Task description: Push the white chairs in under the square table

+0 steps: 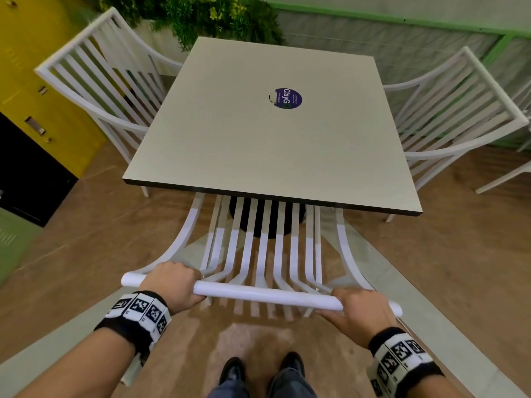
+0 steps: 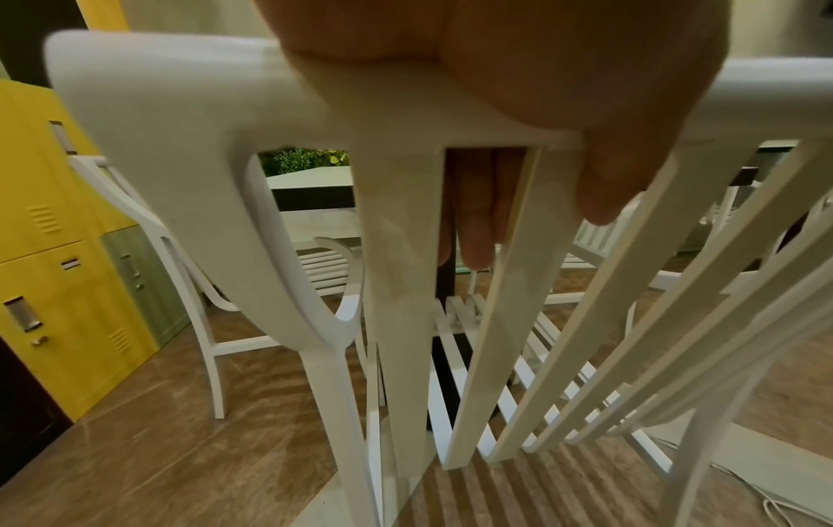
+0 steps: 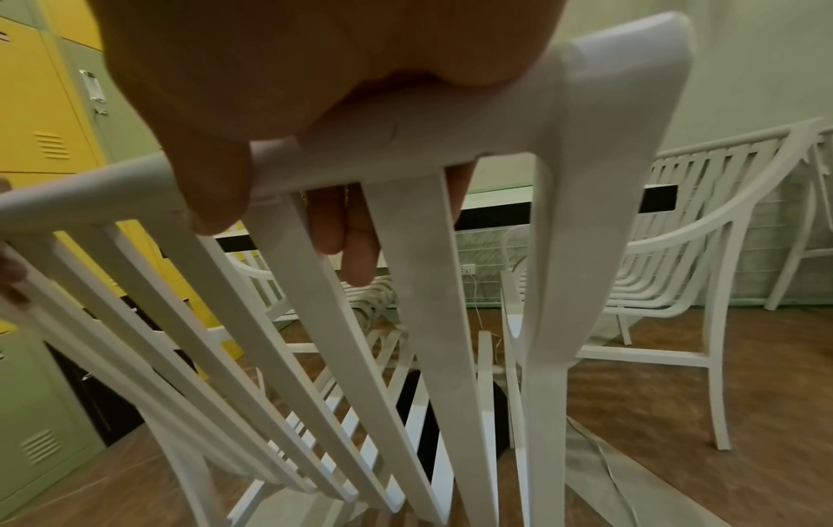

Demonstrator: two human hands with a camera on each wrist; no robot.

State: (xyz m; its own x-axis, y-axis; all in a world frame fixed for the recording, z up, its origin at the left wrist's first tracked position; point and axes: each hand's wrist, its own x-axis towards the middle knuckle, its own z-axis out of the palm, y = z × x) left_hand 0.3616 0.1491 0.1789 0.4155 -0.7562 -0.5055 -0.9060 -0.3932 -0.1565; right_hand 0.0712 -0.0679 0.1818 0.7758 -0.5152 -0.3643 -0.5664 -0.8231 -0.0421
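Observation:
A square beige table [image 1: 267,139] with a purple sticker stands in the middle. The near white slatted chair [image 1: 264,295] has its seat partly under the table's front edge. My left hand [image 1: 172,282] grips the left end of its top rail, my right hand [image 1: 359,310] grips the right end. In the left wrist view my fingers [image 2: 477,228] curl over the top rail [image 2: 171,82]. In the right wrist view my fingers [image 3: 351,242] wrap the same rail [image 3: 405,132]. A second white chair [image 1: 97,81] sits at the table's left side, a third [image 1: 457,116] at its right side.
Yellow and black lockers [image 1: 37,104] line the left wall. A green planter [image 1: 201,15] stands behind the table, a green-framed wall panel [image 1: 402,33] at the back right. The floor [image 1: 86,254] is brown wood-look tile. My shoes [image 1: 261,369] are behind the chair.

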